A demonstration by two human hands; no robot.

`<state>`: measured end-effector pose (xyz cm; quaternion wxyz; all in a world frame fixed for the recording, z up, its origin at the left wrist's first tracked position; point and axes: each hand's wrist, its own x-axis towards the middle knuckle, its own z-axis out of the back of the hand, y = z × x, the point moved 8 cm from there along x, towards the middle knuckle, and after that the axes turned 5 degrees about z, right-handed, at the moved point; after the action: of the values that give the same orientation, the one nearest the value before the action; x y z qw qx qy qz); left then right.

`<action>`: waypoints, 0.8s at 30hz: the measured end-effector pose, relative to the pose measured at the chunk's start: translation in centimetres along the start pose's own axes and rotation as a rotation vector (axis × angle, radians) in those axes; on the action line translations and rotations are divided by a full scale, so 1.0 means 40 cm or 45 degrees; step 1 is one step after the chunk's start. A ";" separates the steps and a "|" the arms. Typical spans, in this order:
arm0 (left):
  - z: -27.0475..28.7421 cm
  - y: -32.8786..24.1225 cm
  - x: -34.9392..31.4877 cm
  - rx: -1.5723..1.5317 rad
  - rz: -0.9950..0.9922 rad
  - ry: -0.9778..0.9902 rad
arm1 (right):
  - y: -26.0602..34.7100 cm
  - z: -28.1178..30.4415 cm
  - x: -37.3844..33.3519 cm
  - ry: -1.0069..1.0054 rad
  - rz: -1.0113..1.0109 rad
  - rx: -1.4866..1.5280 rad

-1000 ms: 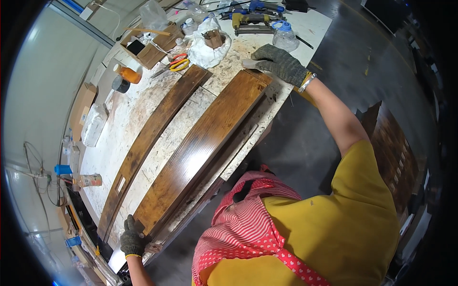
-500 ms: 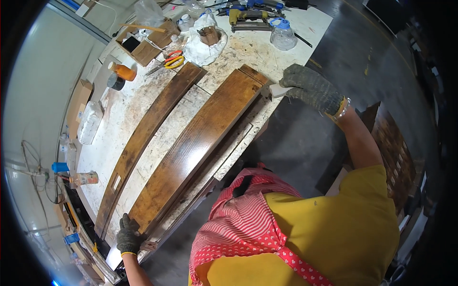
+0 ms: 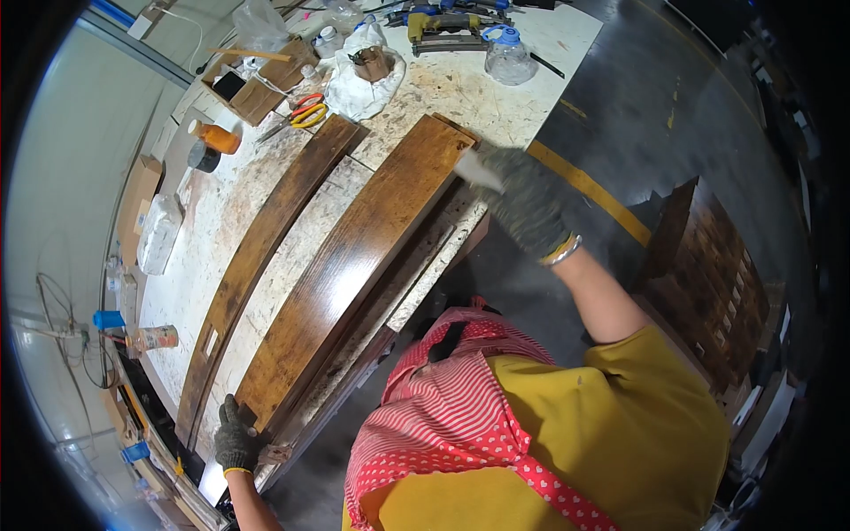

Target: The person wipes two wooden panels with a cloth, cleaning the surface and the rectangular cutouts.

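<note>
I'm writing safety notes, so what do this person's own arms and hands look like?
The left hand and right hand wear dark, mottled grey-green knit gloves with yellow-edged cuffs. A silvery bracelet circles the right wrist. The right sleeve is short and yellow; the left sleeve isn't visible.

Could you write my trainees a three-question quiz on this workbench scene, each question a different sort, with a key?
1. True or false: the left hand is at the lower-left end of the wide brown board.

2. What does the right hand hold?
A) scissors
B) a small pale object
C) an orange bottle

3. Fill in the blank: the lid of the clear container at the far side of the bench is ____.

Key: 1. True; 2. B; 3. blue.
</note>
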<state>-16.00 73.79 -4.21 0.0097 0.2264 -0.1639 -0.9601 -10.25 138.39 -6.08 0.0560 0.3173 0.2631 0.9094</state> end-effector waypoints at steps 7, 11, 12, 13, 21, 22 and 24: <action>0.002 -0.007 -0.004 0.006 -0.006 -0.039 | 0.025 0.033 0.014 -0.052 -0.048 0.073; 0.004 -0.011 -0.011 -0.048 -0.056 -0.104 | 0.025 0.029 0.045 -0.083 0.083 -0.073; 0.002 -0.008 -0.012 -0.056 -0.058 -0.109 | 0.047 0.007 0.035 -0.087 0.124 -0.077; -0.001 -0.006 -0.012 -0.050 -0.071 -0.111 | 0.078 -0.019 0.017 -0.078 0.163 -0.072; -0.013 0.005 0.001 -0.104 -0.142 -0.114 | 0.392 -0.219 -0.152 0.337 0.295 0.061; -0.011 0.004 0.001 -0.082 -0.144 -0.125 | 0.419 -0.206 -0.143 0.304 0.339 0.096; -0.006 -0.001 -0.004 -0.073 -0.160 -0.152 | 0.434 -0.153 -0.099 0.133 0.419 0.213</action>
<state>-15.75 73.79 -4.35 -0.0538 0.1782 -0.1221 -0.9749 -9.68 119.76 -3.39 -0.1340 0.3119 0.2850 0.8964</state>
